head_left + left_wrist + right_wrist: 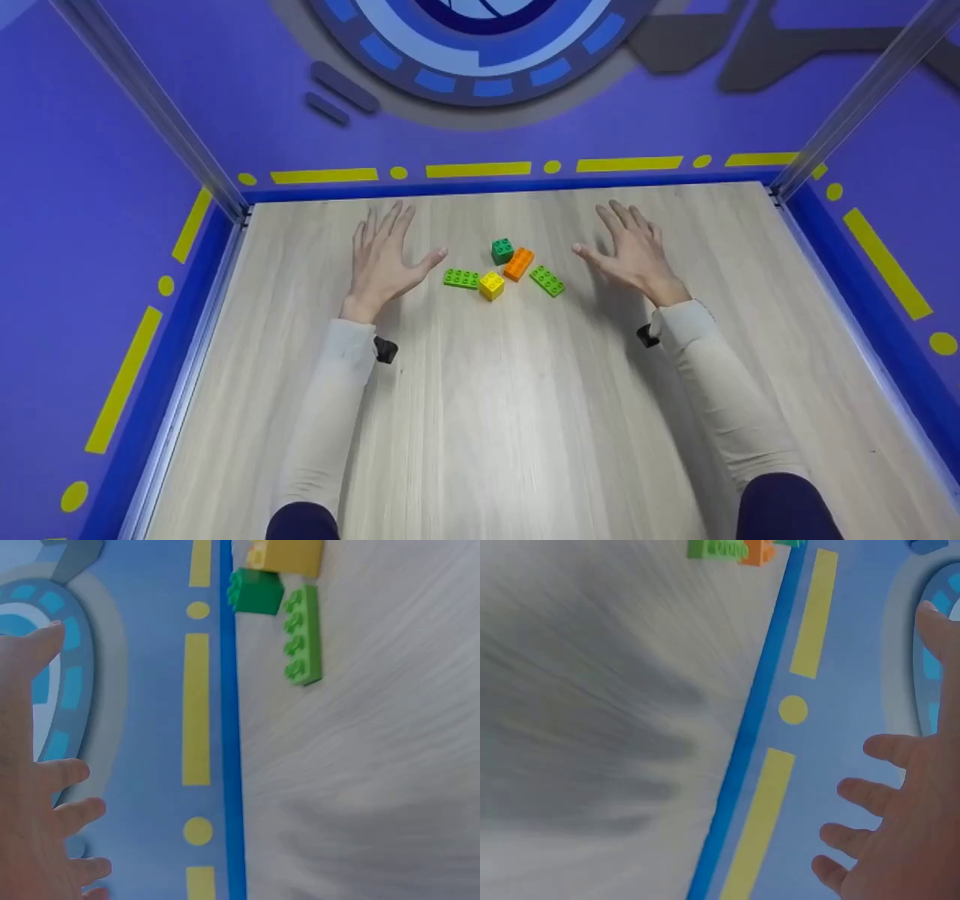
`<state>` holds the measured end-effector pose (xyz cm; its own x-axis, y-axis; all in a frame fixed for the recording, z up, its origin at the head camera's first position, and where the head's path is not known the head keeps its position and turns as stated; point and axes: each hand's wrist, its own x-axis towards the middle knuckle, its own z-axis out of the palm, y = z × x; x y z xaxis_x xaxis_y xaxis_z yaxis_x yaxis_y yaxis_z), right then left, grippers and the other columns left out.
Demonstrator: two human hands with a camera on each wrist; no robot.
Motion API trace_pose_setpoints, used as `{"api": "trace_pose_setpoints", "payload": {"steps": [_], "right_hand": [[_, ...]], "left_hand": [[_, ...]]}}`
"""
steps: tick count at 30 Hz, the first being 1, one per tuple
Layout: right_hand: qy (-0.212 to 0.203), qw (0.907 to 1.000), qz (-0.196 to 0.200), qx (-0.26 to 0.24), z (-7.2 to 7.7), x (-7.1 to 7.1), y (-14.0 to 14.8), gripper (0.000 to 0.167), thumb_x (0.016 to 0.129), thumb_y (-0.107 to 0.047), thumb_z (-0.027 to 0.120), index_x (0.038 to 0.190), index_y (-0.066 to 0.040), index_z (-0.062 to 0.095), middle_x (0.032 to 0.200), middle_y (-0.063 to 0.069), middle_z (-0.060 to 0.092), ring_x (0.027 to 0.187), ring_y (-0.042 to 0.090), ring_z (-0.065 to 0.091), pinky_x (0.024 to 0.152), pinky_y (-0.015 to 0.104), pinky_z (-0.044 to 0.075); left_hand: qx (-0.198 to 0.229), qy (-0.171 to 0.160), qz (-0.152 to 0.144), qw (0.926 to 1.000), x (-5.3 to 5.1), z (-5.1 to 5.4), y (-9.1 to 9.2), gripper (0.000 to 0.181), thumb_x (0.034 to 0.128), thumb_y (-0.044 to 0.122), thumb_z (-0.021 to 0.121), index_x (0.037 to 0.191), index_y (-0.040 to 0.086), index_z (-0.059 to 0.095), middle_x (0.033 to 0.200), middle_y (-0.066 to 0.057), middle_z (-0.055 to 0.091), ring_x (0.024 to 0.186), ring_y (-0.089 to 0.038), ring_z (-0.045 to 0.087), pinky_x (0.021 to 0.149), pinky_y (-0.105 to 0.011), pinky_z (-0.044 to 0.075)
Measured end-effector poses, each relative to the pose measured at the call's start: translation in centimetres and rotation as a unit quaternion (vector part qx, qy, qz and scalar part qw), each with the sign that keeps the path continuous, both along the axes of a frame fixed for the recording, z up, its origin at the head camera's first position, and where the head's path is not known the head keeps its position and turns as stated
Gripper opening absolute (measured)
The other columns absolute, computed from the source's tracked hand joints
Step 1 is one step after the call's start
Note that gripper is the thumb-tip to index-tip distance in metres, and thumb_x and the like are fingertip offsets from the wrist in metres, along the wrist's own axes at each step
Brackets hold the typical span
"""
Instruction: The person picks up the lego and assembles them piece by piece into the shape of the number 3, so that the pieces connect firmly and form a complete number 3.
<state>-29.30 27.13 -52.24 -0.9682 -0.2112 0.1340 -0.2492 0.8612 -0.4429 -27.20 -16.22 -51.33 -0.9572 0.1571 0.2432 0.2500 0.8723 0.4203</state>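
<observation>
My left hand [379,266] spread wide, left of yellow 2x2 toy brick [491,286]; my right hand [635,257] also wide, right of it.

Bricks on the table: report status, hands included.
Left hand, right hand: both spread, holding nothing. Five bricks on the table, between the hands. No obstruction seen.

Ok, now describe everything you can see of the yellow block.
The yellow block is a small, cube-like toy brick, apparently plastic, with what look like four round studs on top. It sits studs up on the pale, wood-grained table, one corner turned towards the person. The left-hand light-green brick and the orange brick lie close beside it; whether either touches it is too fine to tell. Neither of the hands touches it.
</observation>
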Motion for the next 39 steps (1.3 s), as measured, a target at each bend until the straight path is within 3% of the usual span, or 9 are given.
{"api": "trace_pose_setpoints", "payload": {"steps": [12, 21, 27, 31, 35, 39], "right_hand": [[-0.012, 0.9980, 0.027, -0.055, -3.3, 1.5, -1.5, 0.092, 0.098, -0.063, 0.067, 0.163, -0.005, 0.040, 0.168, 0.021, 0.038, 0.155, 0.043, 0.034, 0.125, 0.064, 0.020], [-0.045, 0.9940, 0.030, -0.095, -5.0, 2.0, -2.9, 0.083, 0.098, -0.051, 0.074, 0.159, -0.003, 0.046, 0.159, 0.022, 0.044, 0.146, 0.044, 0.040, 0.121, 0.064, 0.028], [-0.081, 0.9908, 0.033, -0.103, -5.7, 2.2, -3.5, 0.084, 0.098, -0.051, 0.074, 0.159, -0.003, 0.046, 0.154, 0.020, 0.045, 0.142, 0.042, 0.043, 0.119, 0.063, 0.035], [-0.107, 0.9852, 0.037, -0.129, -5.9, 2.3, -3.9, 0.082, 0.097, -0.046, 0.078, 0.158, -0.001, 0.046, 0.150, 0.020, 0.046, 0.140, 0.040, 0.045, 0.118, 0.060, 0.040], [-0.135, 0.9765, 0.023, -0.166, -6.4, 2.5, -4.3, 0.079, 0.096, -0.039, 0.081, 0.157, -0.001, 0.049, 0.148, 0.020, 0.048, 0.139, 0.039, 0.048, 0.119, 0.057, 0.042], [-0.144, 0.9734, 0.008, -0.178, -6.8, 2.7, -4.6, 0.076, 0.095, -0.035, 0.084, 0.155, -0.002, 0.052, 0.146, 0.019, 0.050, 0.138, 0.038, 0.049, 0.120, 0.055, 0.042]], "left_hand": [[0.044, -0.011, -0.021, 0.9988, 1.0, -2.6, 2.5, 0.093, 0.0953, 0.073, 0.060, 0.166, 0.017, 0.040, 0.173, -0.009, 0.036, 0.164, -0.041, 0.018, 0.133, -0.059, 0.010], [0.064, -0.027, -0.034, 0.9970, 1.9, -4.3, 4.3, 0.093, 0.0932, 0.070, 0.067, 0.164, 0.014, 0.044, 0.169, -0.009, 0.042, 0.160, -0.041, 0.029, 0.132, -0.057, 0.016], [0.073, -0.027, -0.042, 0.9961, 2.2, -5.2, 5.6, 0.095, 0.0901, 0.072, 0.069, 0.161, 0.013, 0.047, 0.166, -0.007, 0.047, 0.155, -0.035, 0.038, 0.129, -0.054, 0.025], [0.091, -0.030, -0.044, 0.9944, 2.5, -5.6, 6.4, 0.093, 0.0882, 0.070, 0.073, 0.159, 0.014, 0.050, 0.163, -0.006, 0.050, 0.152, -0.033, 0.042, 0.125, -0.053, 0.030], [0.106, -0.037, -0.048, 0.9925, 2.8, -6.3, 7.3, 0.091, 0.0878, 0.067, 0.076, 0.157, 0.014, 0.053, 0.161, -0.006, 0.052, 0.150, -0.032, 0.044, 0.123, -0.053, 0.033], [0.116, -0.035, -0.050, 0.9914, 2.7, -7.1, 8.0, 0.087, 0.0880, 0.063, 0.079, 0.153, 0.009, 0.057, 0.156, -0.008, 0.057, 0.145, -0.031, 0.050, 0.120, -0.052, 0.037]]}}
